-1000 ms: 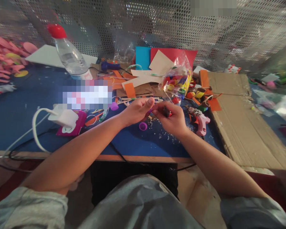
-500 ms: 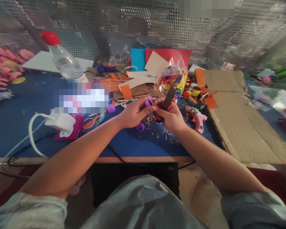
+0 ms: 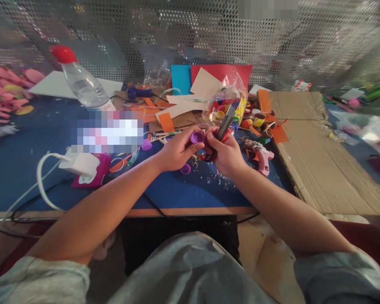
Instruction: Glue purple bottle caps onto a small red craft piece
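A small purple plastic cup [image 3: 196, 137] is pinched between the thumb and fingers of my left hand [image 3: 178, 151], its hollow side showing. Just beyond it a thin purple strip [image 3: 204, 126] curves toward my other hand. My right hand [image 3: 228, 153] is closed round a pair of scissors with grey blades [image 3: 226, 122] pointing up and away; red and dark parts of the handle show around the fingers. Both hands are close together above the table. Another purple cup [image 3: 185, 169] lies on the table below them, and a purple piece [image 3: 146, 145] sits to the left.
White shavings [image 3: 220, 179] litter the blue table [image 3: 174, 192]. A pink glue gun [image 3: 262, 158] lies right, beside flattened cardboard [image 3: 329, 169]. Left are a bottle [image 3: 85, 86], a white charger [image 3: 82, 164] on a magenta block and cables. Behind are paper scraps and a plastic bag [image 3: 223, 101].
The purple cup has turned so that its hollow shows more. The scissors have rotated in my right hand, now showing grey blade faces, and a thin purple strip appears beyond the cup.
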Demonstrator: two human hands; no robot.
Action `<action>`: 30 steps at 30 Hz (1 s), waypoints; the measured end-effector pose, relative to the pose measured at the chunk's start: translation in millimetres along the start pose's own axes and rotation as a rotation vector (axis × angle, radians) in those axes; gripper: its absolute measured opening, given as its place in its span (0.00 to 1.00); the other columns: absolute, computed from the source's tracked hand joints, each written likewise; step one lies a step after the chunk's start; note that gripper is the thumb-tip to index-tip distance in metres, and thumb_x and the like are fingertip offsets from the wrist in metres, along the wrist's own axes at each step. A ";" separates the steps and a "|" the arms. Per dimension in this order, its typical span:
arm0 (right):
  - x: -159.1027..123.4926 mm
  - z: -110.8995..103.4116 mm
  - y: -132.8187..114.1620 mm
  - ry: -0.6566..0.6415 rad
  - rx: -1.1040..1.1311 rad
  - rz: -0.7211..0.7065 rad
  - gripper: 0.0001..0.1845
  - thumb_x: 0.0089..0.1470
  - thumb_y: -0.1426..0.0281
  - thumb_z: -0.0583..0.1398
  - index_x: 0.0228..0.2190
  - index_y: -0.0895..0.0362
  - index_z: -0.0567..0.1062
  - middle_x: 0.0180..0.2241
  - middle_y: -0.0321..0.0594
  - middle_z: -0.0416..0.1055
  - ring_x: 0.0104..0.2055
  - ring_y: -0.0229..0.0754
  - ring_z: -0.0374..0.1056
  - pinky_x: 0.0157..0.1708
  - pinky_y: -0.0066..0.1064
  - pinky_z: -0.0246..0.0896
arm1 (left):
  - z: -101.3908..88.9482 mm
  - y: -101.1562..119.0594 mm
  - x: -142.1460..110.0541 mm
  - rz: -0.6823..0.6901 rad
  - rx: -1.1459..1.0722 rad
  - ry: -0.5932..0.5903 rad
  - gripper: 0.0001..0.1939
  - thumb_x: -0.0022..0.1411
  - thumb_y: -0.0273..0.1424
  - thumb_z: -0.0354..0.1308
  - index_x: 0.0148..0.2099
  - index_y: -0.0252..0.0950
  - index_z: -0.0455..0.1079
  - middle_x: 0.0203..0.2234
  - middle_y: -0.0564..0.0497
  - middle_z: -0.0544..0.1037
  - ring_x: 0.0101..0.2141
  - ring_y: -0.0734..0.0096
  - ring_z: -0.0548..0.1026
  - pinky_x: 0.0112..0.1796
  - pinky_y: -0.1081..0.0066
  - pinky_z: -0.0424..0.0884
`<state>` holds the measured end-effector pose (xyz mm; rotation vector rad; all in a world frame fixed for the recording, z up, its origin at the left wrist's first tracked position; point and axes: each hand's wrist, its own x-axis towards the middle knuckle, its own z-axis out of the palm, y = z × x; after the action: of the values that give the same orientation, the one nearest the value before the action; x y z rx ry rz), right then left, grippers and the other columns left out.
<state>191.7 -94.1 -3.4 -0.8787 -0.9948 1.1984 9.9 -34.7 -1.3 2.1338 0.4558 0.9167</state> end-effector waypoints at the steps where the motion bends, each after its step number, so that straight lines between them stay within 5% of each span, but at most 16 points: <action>1: 0.4 0.0 0.9 0.006 0.006 -0.002 0.27 0.48 0.48 0.78 0.36 0.50 0.74 0.25 0.27 0.60 0.24 0.34 0.55 0.22 0.31 0.50 | 0.0 -0.1 0.1 0.001 0.012 -0.002 0.29 0.76 0.56 0.56 0.60 0.34 0.69 0.50 0.40 0.83 0.48 0.59 0.81 0.50 0.63 0.75; 9: 3.6 0.7 6.3 0.030 -0.013 -0.039 0.22 0.55 0.50 0.75 0.35 0.50 0.73 0.25 0.28 0.59 0.24 0.35 0.56 0.22 0.32 0.50 | -0.6 6.3 0.7 -0.004 0.147 -0.002 0.25 0.80 0.53 0.50 0.56 0.35 0.67 0.45 0.41 0.83 0.44 0.62 0.81 0.46 0.64 0.74; 14: 3.9 2.0 4.5 0.045 0.039 0.021 0.22 0.53 0.52 0.76 0.34 0.50 0.73 0.24 0.28 0.59 0.24 0.35 0.55 0.21 0.31 0.48 | -5.7 10.4 1.2 0.000 0.492 -0.063 0.18 0.81 0.42 0.53 0.63 0.36 0.64 0.47 0.41 0.83 0.41 0.60 0.82 0.39 0.65 0.73; 21: 0.8 11.7 -4.7 0.056 0.088 0.076 0.24 0.48 0.54 0.78 0.31 0.52 0.72 0.23 0.28 0.58 0.24 0.34 0.54 0.21 0.31 0.46 | -15.3 16.3 10.1 0.223 0.819 -0.136 0.11 0.79 0.27 0.48 0.58 0.33 0.67 0.49 0.37 0.82 0.50 0.55 0.83 0.44 0.62 0.76; 26: 22.6 -13.7 -38.6 0.170 0.131 -0.027 0.30 0.43 0.56 0.79 0.27 0.51 0.64 0.25 0.26 0.54 0.24 0.32 0.51 0.26 0.30 0.52 | -20.5 38.9 7.2 0.465 0.789 -0.138 0.08 0.81 0.34 0.53 0.52 0.34 0.68 0.38 0.42 0.81 0.40 0.59 0.82 0.41 0.62 0.76; 30: 28.9 -39.8 -68.0 0.212 -0.023 -0.201 0.26 0.50 0.57 0.78 0.31 0.49 0.67 0.26 0.28 0.56 0.25 0.35 0.52 0.26 0.34 0.53 | -29.8 77.5 -11.7 0.475 0.633 -0.029 0.12 0.81 0.42 0.53 0.54 0.39 0.65 0.40 0.44 0.82 0.40 0.61 0.81 0.42 0.61 0.79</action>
<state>253.4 -77.6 51.1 -0.8821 -0.9020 0.9061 -17.9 -76.9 65.7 2.9112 0.2399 1.0972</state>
